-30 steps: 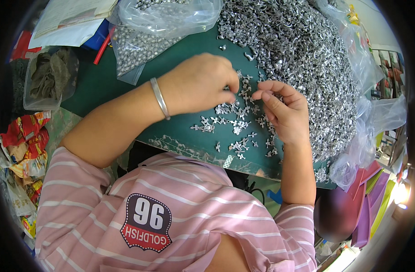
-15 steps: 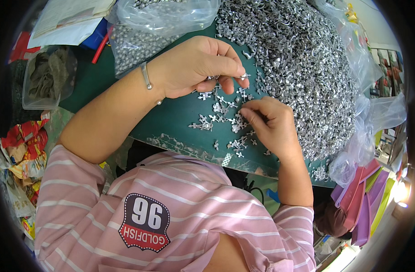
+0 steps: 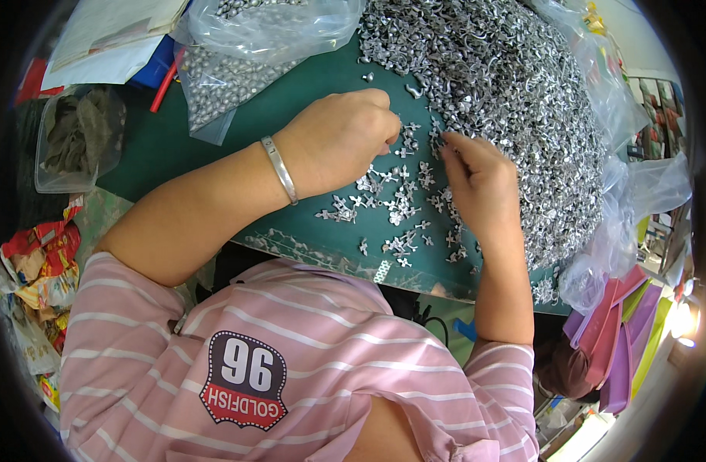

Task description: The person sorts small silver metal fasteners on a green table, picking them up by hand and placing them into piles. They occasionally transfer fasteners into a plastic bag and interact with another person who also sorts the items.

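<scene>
My left hand (image 3: 345, 142) is over the green tabletop with its fingers curled closed and the back of the hand up; whatever is inside is hidden. A silver cuff bracelet (image 3: 280, 169) circles that wrist. Beside its fingertips lies a loose scatter of small silver metal pieces (image 3: 403, 202), many shaped like little crosses. My right hand (image 3: 487, 185) rests between this scatter and a big heap of small silver metal parts (image 3: 514, 100). Its thumb and forefinger are drawn together at the heap's edge, and I cannot make out what is in them.
A clear bag of silver beads (image 3: 233, 85) and papers (image 3: 110, 38) lie at the back left, near a red pen-like stick (image 3: 166, 85). A clear plastic tub (image 3: 79, 138) holds dark cloth. Crumpled clear plastic (image 3: 611, 223) borders the heap; purple and pink bins (image 3: 618, 339) stand right.
My left hand has turned back-up, curled its fingers and drawn slightly left from the scatter. My right hand has shifted right and up toward the heap. A small piece now lies alone behind my left hand.
</scene>
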Demonstrator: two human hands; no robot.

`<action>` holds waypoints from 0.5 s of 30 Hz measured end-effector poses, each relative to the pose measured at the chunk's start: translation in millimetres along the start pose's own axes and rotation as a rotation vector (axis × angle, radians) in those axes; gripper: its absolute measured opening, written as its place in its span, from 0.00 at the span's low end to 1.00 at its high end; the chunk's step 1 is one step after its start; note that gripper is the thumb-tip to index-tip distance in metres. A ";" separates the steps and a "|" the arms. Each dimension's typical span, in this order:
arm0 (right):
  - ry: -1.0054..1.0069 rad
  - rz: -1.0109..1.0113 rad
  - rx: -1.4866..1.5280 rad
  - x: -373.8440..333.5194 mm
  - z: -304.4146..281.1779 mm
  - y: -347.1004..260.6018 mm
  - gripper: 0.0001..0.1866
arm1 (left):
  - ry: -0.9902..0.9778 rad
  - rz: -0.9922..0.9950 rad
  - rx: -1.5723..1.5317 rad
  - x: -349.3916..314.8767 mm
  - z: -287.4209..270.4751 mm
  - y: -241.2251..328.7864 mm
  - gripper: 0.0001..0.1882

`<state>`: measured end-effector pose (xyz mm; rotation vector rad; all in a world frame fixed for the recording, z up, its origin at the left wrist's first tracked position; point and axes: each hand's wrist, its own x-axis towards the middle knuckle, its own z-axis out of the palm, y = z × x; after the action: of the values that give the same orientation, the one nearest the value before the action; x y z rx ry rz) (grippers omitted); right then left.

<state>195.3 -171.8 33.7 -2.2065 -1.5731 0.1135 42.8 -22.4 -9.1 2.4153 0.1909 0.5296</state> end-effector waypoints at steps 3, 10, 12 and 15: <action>-0.123 -0.028 0.092 -1.6 0.1 -2.2 0.06 | 0.049 -0.067 -0.318 2.3 -4.2 0.2 0.04; -0.172 0.206 0.428 0.9 1.1 -2.9 0.06 | 0.005 -0.763 -1.600 11.4 -27.3 1.2 0.13; -0.408 0.543 1.349 3.1 -9.3 -3.6 0.12 | 0.023 -0.757 -1.789 12.4 -24.8 -5.2 0.16; -0.245 0.800 2.268 0.8 9.2 -11.4 0.15 | 0.082 -0.740 -1.935 17.8 -29.1 -0.2 0.25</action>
<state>182.7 -165.3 29.9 -0.5912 0.1356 1.4509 46.7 -0.9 17.1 0.3620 0.3420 0.1882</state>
